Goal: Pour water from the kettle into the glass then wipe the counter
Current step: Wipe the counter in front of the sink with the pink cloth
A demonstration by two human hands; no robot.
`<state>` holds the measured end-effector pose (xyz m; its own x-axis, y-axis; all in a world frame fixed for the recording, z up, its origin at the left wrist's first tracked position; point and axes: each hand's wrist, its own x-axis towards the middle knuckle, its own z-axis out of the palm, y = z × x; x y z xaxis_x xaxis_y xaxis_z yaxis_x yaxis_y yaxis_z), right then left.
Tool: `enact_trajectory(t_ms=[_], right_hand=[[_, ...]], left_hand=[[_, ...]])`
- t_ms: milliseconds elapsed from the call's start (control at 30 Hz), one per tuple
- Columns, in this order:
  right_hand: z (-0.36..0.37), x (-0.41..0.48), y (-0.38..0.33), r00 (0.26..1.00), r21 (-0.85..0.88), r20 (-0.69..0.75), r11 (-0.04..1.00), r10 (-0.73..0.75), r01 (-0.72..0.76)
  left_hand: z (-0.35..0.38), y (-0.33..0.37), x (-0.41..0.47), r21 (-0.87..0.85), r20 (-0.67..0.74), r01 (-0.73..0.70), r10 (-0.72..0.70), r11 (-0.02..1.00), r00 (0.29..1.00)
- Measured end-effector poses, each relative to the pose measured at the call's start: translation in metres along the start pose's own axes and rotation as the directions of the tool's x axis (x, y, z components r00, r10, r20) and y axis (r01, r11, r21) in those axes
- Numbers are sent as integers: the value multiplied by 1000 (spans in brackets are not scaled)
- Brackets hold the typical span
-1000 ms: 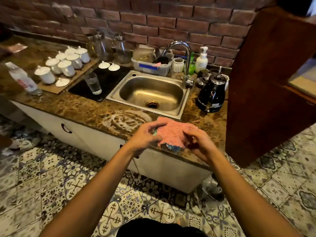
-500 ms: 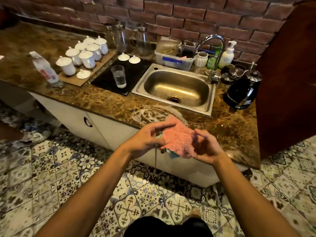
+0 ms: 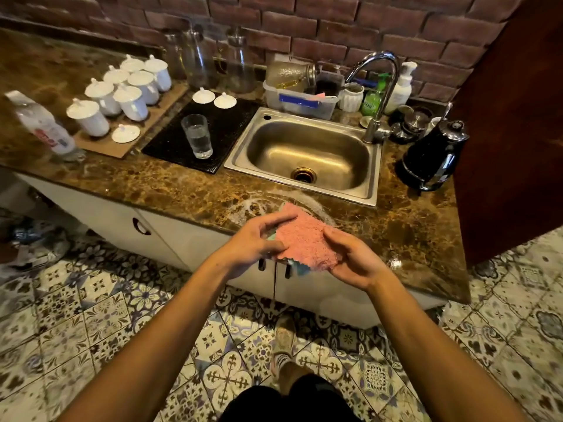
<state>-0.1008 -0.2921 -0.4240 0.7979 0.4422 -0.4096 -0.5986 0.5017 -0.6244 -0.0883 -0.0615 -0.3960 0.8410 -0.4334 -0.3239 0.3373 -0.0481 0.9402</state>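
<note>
A pink cloth is held between both hands in front of the counter's front edge. My left hand pinches its left side, and my right hand cups its right side. A clear glass with water in it stands on a black mat left of the sink. The black kettle stands on the brown marble counter right of the sink. A wet, streaky patch lies on the counter just beyond the cloth.
The steel sink with its tap is in the middle. Several white lidded cups sit on a cardboard sheet at the left, beside a plastic bottle. Glass jars, a dish tub and soap bottles line the brick wall. A wooden panel stands right.
The view has shifted so the counter sits further right and lower. Both hands still hold the pink cloth, which has drawn back slightly from the counter toward me.
</note>
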Motion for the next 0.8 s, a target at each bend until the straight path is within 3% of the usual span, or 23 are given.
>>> enact_trajectory(t_ms=[167, 300, 400, 500, 533, 633, 700, 800], right_hand=[[-23, 33, -27, 999, -4, -53, 1000, 15, -15], [-66, 58, -61, 972, 34, -231, 998, -49, 59], [-108, 67, -92, 898, -207, -410, 975, -158, 77], [-147, 58, -120, 793, -593, -469, 804, -389, 44], [-158, 54, -126, 781, -680, -445, 733, -439, 25], [-184, 42, -125, 680, -860, -482, 446, -553, -248], [-189, 43, -112, 634, -850, -525, 377, -567, -367], [-193, 60, -83, 675, -865, -502, 309, -540, -396]], left_hand=[[-16, -2, 54, 4, -31, 48, -48, 999, 998], [-32, -6, 101, 72, -154, 81, -69, 994, 986], [-55, -11, 127, 171, -287, 160, -106, 972, 952], [-87, -25, 141, 316, -420, 196, -48, 928, 906], [-98, -30, 142, 400, -466, 223, -12, 889, 885], [-137, -46, 141, 614, -507, 309, 64, 726, 859], [-166, -56, 139, 745, -464, 331, 93, 579, 881], [-210, -72, 136, 863, -399, 348, 71, 367, 914]])
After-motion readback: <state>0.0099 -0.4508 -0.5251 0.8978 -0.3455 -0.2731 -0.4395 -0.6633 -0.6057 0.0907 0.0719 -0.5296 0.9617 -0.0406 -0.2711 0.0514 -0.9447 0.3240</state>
